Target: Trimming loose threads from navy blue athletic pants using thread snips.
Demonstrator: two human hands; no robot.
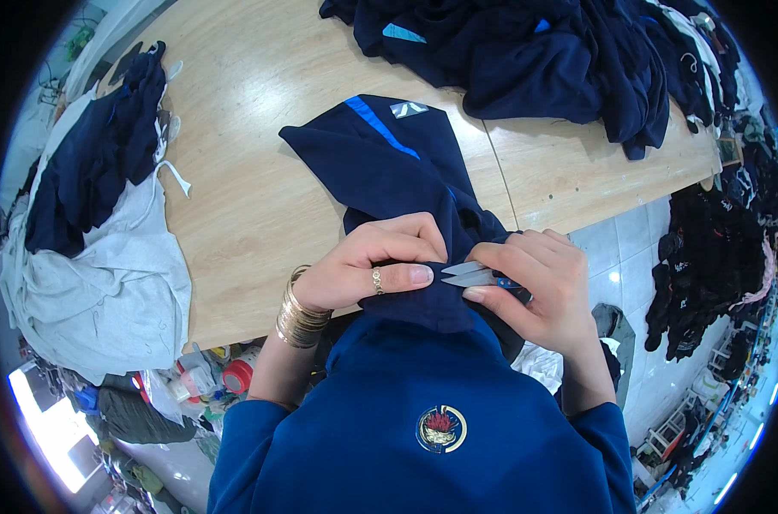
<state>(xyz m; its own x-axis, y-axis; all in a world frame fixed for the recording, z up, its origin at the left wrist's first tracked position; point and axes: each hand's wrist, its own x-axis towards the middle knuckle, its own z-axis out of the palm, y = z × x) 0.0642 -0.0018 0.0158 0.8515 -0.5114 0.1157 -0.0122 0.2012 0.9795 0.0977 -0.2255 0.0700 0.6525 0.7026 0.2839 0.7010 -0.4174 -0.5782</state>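
A navy garment (pixel 389 158) with a bright blue stripe and a small shiny sticker lies partly on the table, its near end drawn over the edge toward me. My left hand (pixel 372 265) pinches a fold of it between thumb and fingers. In my right hand (pixel 535 283) are small thread snips (pixel 468 275), held with the blades pointing left. The blades are slightly parted, and their tips are at the cloth beside my left thumb. My right fingers hide most of the snips' handle.
The wooden table (pixel 243 111) bears a heap of navy garments (pixel 535 60) at the far right. Navy and light grey clothes (pixel 106 231) hang over its left end. Dark garments (pixel 706 257) lie beyond it to the right. A red round container (pixel 241 377) sits below the near left edge.
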